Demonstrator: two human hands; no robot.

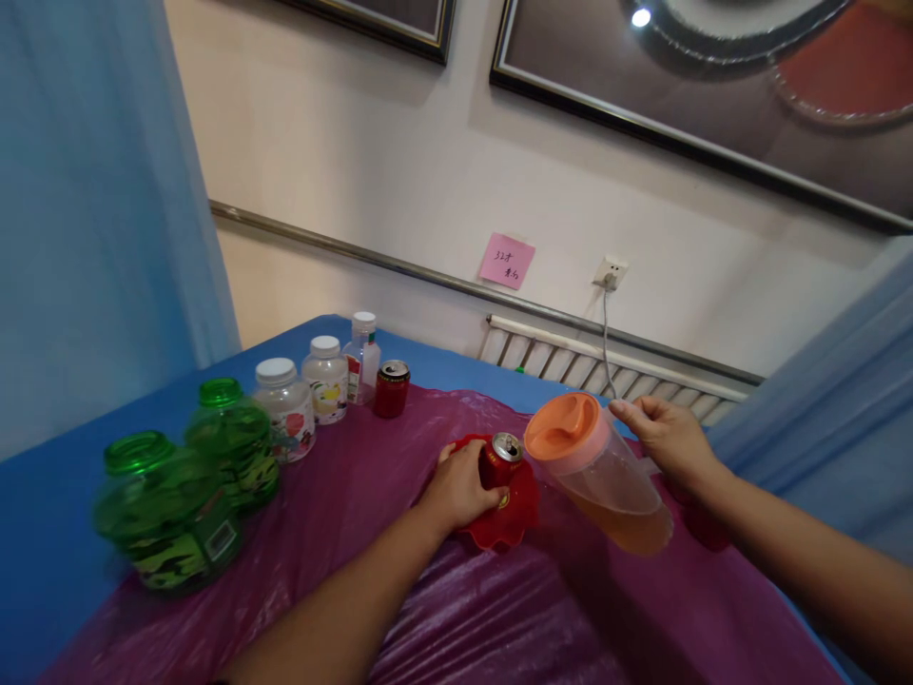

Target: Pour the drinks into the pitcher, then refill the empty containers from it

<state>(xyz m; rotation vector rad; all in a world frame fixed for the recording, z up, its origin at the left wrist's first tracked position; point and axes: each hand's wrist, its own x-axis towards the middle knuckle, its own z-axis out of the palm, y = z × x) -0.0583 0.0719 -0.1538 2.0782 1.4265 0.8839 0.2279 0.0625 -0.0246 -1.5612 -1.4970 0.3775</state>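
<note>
My left hand (462, 485) is wrapped around an open red can (499, 460) that stands on a red flower-shaped tray (508, 521). My right hand (667, 436) grips the handle of a clear pitcher (606, 476) with an orange lid (563, 426). The pitcher is tilted toward the can, lid close to the can's top, and amber liquid lies in its lower part.
A purple plastic sheet (456, 609) covers a blue table (43, 533). Along the left stand two green jars (167, 514), two white-capped jars (289, 409), a small bottle (363, 357) and a second red can (392, 388). Blue curtains hang left and right.
</note>
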